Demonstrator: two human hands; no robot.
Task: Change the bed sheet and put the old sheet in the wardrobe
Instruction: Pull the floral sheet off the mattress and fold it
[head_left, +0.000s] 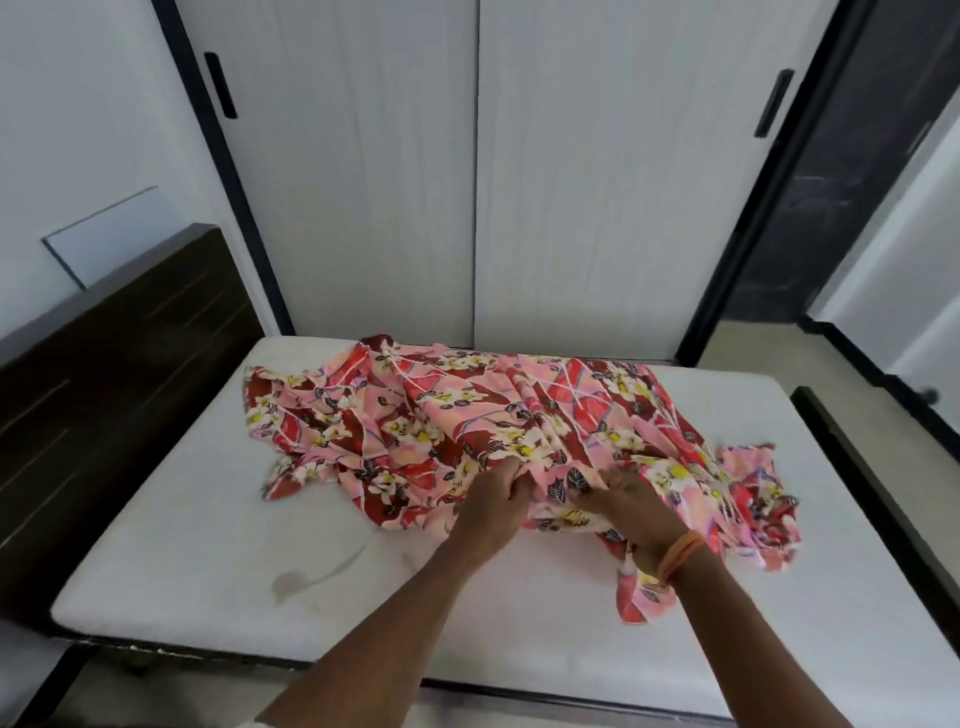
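Floral sheet (467, 431) on the mattress (208, 545) is bunched in both clenched hands, left (493, 501) and right (631, 512).

The sheet (467, 431) lies bunched on the mattress (208, 545), wardrobe (467, 182) apparently just behind.

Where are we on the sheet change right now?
Done: the mattress is bare. In hand: the left hand and right hand both grip the bunched floral sheet lying on it; old or fresh, I cannot tell. Left: nothing is spread, and the wardrobe doors are shut.
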